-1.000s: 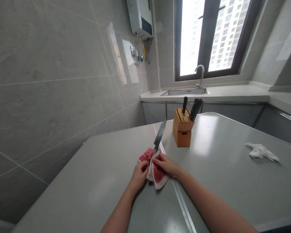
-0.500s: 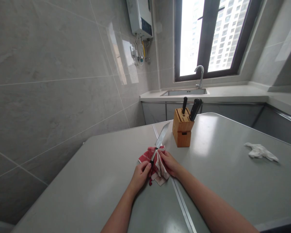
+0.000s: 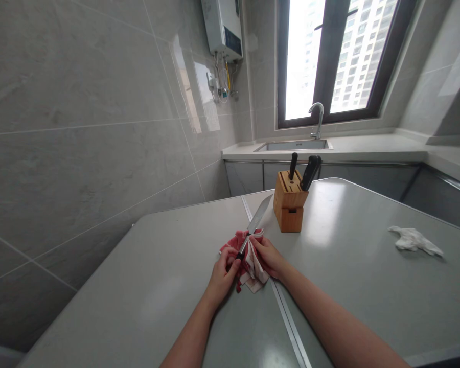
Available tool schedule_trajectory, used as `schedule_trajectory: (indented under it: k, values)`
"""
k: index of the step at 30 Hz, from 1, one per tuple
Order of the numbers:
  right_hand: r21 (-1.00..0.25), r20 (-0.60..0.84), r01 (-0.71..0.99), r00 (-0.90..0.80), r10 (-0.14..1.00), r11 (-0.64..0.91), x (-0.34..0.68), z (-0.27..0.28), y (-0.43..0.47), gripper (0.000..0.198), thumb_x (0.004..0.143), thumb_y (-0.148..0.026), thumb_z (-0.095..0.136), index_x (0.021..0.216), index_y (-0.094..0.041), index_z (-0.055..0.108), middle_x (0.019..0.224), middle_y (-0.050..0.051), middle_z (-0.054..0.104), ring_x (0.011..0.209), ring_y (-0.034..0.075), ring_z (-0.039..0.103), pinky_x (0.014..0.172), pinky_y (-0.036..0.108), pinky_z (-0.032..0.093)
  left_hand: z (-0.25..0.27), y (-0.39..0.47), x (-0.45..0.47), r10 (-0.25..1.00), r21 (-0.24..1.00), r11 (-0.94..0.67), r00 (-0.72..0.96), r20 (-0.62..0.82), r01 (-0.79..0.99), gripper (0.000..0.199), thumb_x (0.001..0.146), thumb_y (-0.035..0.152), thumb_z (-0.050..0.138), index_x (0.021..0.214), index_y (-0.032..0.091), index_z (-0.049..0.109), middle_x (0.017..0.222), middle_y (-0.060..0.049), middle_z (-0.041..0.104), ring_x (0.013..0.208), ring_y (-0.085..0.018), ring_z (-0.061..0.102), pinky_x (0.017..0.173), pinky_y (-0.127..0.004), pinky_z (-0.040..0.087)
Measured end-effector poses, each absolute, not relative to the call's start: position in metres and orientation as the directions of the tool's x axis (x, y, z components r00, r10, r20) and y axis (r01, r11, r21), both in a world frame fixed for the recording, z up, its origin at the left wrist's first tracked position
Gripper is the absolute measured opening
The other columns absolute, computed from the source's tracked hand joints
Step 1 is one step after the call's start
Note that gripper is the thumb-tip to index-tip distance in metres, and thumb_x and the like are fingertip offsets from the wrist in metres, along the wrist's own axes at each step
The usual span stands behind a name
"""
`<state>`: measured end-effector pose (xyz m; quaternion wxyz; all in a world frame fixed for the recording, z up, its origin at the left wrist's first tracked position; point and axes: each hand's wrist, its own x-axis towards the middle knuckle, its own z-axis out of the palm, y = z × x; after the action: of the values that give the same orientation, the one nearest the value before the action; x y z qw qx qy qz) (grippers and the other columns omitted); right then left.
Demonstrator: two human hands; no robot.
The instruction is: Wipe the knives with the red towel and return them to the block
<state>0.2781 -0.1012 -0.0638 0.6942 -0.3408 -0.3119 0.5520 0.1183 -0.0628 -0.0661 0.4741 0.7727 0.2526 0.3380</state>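
Note:
My left hand (image 3: 224,272) grips the black handle of a kitchen knife (image 3: 257,215), thumb along the handle. The blade points up and to the right, its tip close to the left side of a wooden knife block (image 3: 290,204). A red and white cloth (image 3: 256,271) is bunched around and under the knife where blade meets handle. Closed on the cloth's right side is my right hand (image 3: 269,257), its fingertips partly hidden in the folds. Black-handled knives stand in the block's slots.
Everything rests on a pale grey tabletop (image 3: 168,255) with a metal seam strip (image 3: 287,317). A crumpled white cloth or tissue (image 3: 414,241) lies at right. Behind are a counter with a sink (image 3: 295,145) and tap (image 3: 319,120). A tiled wall (image 3: 99,153) borders the left.
The knife has turned slightly, its blade looking darker and its tip shifted right toward the block. My left fingers have shifted on the handle. My right hand stays on the cloth.

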Motion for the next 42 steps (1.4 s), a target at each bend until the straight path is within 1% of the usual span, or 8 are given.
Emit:
schedule_trajectory:
  k: [6, 11, 17, 24, 28, 33, 37, 42]
  values:
    - [-0.849, 0.050, -0.504, 0.217, 0.975, 0.156, 0.277, -0.062, -0.103, 0.032, 0.070, -0.045, 0.069, 0.083, -0.017, 0.064, 0.071, 0.000, 0.067, 0.063, 0.015, 0.060, 0.065, 0.028, 0.046, -0.062, -0.066, 0.117, 0.706, 0.871, -0.478, 0.640, 0.302, 0.116, 0.026, 0.082, 0.043, 0.055, 0.090, 0.019, 0.048, 0.056, 0.007, 0.048, 0.049, -0.011, 0.046, 0.051, -0.021, 0.033]
    - [-0.872, 0.064, -0.463, 0.221, 0.973, 0.163, 0.277, -0.061, -0.104, 0.030, 0.070, -0.044, 0.070, 0.078, -0.016, 0.063, 0.070, 0.000, 0.066, 0.060, 0.013, 0.057, 0.061, 0.025, 0.044, -0.063, -0.066, 0.117, 0.718, 0.867, -0.481, 0.627, 0.303, 0.133, 0.027, 0.075, 0.038, 0.065, 0.085, 0.019, 0.048, 0.057, 0.007, 0.048, 0.051, -0.011, 0.046, 0.052, -0.021, 0.034]
    - [-0.864, 0.062, -0.475, 0.230, 0.971, 0.167, 0.277, -0.061, -0.104, 0.030, 0.069, -0.042, 0.071, 0.083, -0.016, 0.065, 0.071, 0.000, 0.066, 0.063, 0.014, 0.058, 0.062, 0.025, 0.044, -0.065, -0.065, 0.116, 0.730, 0.852, -0.496, 0.613, 0.304, 0.167, 0.022, 0.083, 0.040, 0.054, 0.083, 0.018, 0.049, 0.058, 0.006, 0.049, 0.051, -0.011, 0.045, 0.052, -0.021, 0.033]
    - [-0.862, 0.061, -0.476, 0.241, 0.969, 0.173, 0.278, -0.062, -0.103, 0.033, 0.068, -0.046, 0.070, 0.082, -0.016, 0.066, 0.074, 0.001, 0.068, 0.065, 0.015, 0.059, 0.066, 0.027, 0.044, -0.059, -0.068, 0.118, 0.712, 0.829, -0.520, 0.640, 0.287, 0.206, 0.024, 0.088, 0.040, 0.046, 0.084, 0.017, 0.051, 0.058, 0.006, 0.043, 0.053, -0.011, 0.042, 0.053, -0.021, 0.031]
    - [-0.857, 0.047, -0.488, 0.246, 0.968, 0.165, 0.277, -0.062, -0.103, 0.034, 0.068, -0.047, 0.071, 0.080, -0.015, 0.065, 0.071, 0.001, 0.067, 0.064, 0.015, 0.059, 0.067, 0.028, 0.045, -0.055, -0.070, 0.119, 0.689, 0.837, -0.511, 0.676, 0.262, 0.196, 0.026, 0.090, 0.039, 0.042, 0.091, 0.016, 0.054, 0.061, 0.004, 0.048, 0.054, -0.012, 0.046, 0.053, -0.022, 0.034]
    - [-0.862, 0.058, -0.478, 0.244, 0.968, 0.172, 0.278, -0.061, -0.103, 0.034, 0.069, -0.047, 0.069, 0.081, -0.015, 0.065, 0.071, 0.002, 0.067, 0.067, 0.017, 0.060, 0.068, 0.029, 0.045, -0.056, -0.071, 0.119, 0.693, 0.827, -0.519, 0.672, 0.260, 0.216, 0.028, 0.092, 0.037, 0.037, 0.085, 0.016, 0.054, 0.057, 0.003, 0.051, 0.052, -0.013, 0.048, 0.055, -0.024, 0.037]
    - [-0.864, 0.069, -0.470, 0.249, 0.966, 0.183, 0.278, -0.060, -0.103, 0.036, 0.068, -0.046, 0.071, 0.083, -0.015, 0.064, 0.072, 0.003, 0.068, 0.069, 0.018, 0.061, 0.071, 0.032, 0.046, -0.058, -0.069, 0.119, 0.692, 0.820, -0.530, 0.669, 0.271, 0.216, 0.029, 0.092, 0.037, 0.037, 0.079, 0.016, 0.054, 0.055, 0.003, 0.051, 0.051, -0.013, 0.048, 0.055, -0.023, 0.037]
    - [-0.857, 0.061, -0.480, 0.270, 0.961, 0.189, 0.277, -0.059, -0.103, 0.037, 0.064, -0.044, 0.074, 0.083, -0.014, 0.064, 0.073, 0.002, 0.067, 0.069, 0.017, 0.060, 0.069, 0.030, 0.046, -0.058, -0.069, 0.119, 0.682, 0.844, -0.493, 0.696, 0.224, 0.211, 0.025, 0.089, 0.036, 0.044, 0.081, 0.015, 0.055, 0.056, 0.003, 0.051, 0.049, -0.011, 0.048, 0.050, -0.021, 0.036]
